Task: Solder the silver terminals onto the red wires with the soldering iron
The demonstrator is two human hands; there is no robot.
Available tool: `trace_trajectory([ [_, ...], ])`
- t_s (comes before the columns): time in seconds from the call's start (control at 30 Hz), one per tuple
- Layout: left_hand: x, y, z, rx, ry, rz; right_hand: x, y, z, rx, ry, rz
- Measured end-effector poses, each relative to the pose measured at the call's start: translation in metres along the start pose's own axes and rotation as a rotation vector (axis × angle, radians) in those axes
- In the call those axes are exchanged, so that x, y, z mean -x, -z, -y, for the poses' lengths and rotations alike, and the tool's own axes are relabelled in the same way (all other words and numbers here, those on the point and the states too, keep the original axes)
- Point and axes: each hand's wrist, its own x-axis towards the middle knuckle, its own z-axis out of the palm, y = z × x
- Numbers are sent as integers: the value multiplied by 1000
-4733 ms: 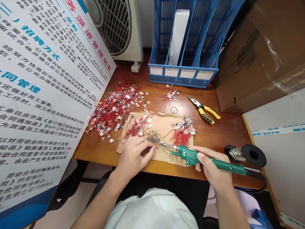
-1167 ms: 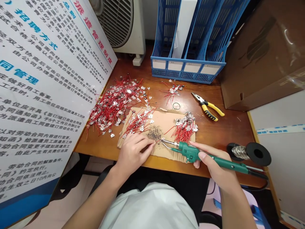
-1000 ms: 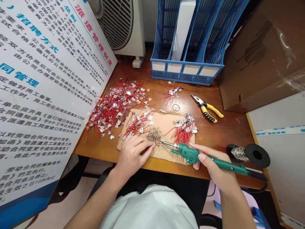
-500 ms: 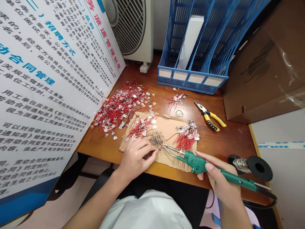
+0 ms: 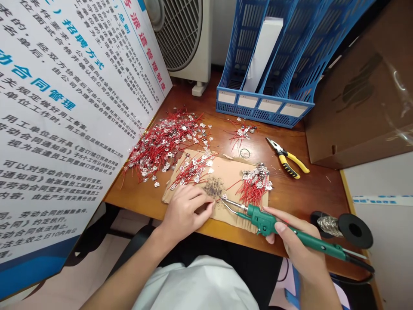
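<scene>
My right hand [image 5: 295, 239] grips a green soldering iron [image 5: 290, 232], its metal tip [image 5: 224, 199] down on a brown cardboard sheet [image 5: 226, 174] beside a dark scorched patch [image 5: 214, 187]. My left hand [image 5: 185, 211] rests on the cardboard with fingers pinched together right at the tip; what they hold is too small to name. Red wires with metal tabs lie in a small bundle [image 5: 254, 185] right of the tip and another group [image 5: 193, 165] above my left hand.
A big heap of red tabbed wires [image 5: 164, 142] covers the desk's left. Yellow-handled pliers [image 5: 288, 157], a solder spool [image 5: 343, 224], a blue file rack [image 5: 267, 64], a fan [image 5: 182, 34], a cardboard box [image 5: 361, 94] and a leaning printed board [image 5: 64, 107] surround the work spot.
The view has shifted a little; both hands and the iron tip stay at the same spot on the cardboard.
</scene>
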Motion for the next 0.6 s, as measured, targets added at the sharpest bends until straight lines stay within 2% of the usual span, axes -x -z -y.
trace_trajectory([
  [0.33, 1, -1, 1, 8, 12, 9, 0, -2, 8, 74, -29, -21],
  [0.6, 0, 0, 0, 5, 8, 18, 1, -7, 9, 26, -61, -88],
])
